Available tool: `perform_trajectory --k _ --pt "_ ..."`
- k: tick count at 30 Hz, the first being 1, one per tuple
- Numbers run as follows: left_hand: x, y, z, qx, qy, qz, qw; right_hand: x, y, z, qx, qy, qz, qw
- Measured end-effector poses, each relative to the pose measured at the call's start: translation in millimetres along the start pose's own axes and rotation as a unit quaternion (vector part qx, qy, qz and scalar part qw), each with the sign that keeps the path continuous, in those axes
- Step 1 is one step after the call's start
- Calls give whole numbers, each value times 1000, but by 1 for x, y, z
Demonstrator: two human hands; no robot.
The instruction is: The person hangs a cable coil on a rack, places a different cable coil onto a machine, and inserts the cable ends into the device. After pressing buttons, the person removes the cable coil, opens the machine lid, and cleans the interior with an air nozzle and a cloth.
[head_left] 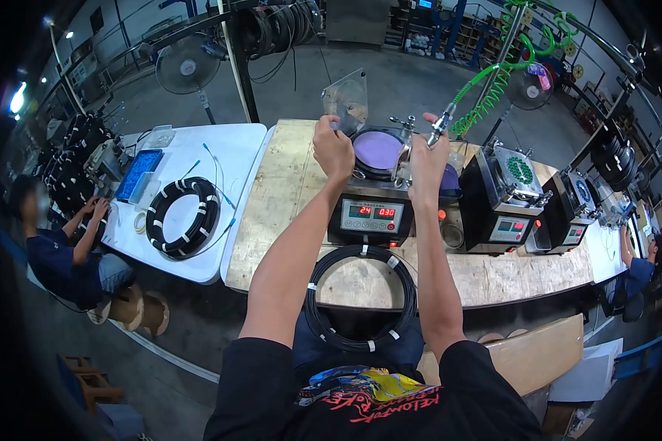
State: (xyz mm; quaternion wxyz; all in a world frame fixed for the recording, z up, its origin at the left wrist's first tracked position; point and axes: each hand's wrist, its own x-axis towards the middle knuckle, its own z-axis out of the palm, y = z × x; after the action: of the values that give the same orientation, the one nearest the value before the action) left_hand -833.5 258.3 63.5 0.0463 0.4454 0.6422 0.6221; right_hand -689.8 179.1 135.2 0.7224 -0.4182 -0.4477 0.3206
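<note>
My left hand (333,149) is closed on the edge of a clear plastic cover (349,95), which stands tilted up behind it. In my right hand (428,163) is a metal air blow gun (440,125), attached to a green coiled hose (485,95). Between the hands lies a round purple pad (382,150) on top of a polishing machine (368,219), whose red display reads 24 and 0.30. A coil of black cable (311,298) with white ties rests against the table's front edge and my lap, below the machine.
More machines (504,206) stand to the right on the wooden table (272,213). On the white table (235,158) at left lie another black cable coil (154,220) and a blue tray (140,175). People sit at far left (59,250) and far right (640,272).
</note>
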Motion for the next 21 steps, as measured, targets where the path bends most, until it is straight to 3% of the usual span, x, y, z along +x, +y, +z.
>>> perform_trajectory --k 4,8,14,18,19,21 --pt "-1 1 -2 -1 1 1 1000 12 5 -8 -5 21 -15 1000" --pt "-2 5 -5 -11 8 6 1000 33 16 -19 -99 43 -64 992" --pt "-2 3 -4 -28 5 5 1000 24 26 -3 -12 10 -28 999" --pt "-1 3 -5 -26 5 5 1000 30 36 -2 -54 73 -56 994" --pt "-1 4 -6 -35 2 8 999 23 25 -1 -10 41 6 999" --pt "-2 4 -5 -59 1 23 998 30 58 8 29 38 -8 999"
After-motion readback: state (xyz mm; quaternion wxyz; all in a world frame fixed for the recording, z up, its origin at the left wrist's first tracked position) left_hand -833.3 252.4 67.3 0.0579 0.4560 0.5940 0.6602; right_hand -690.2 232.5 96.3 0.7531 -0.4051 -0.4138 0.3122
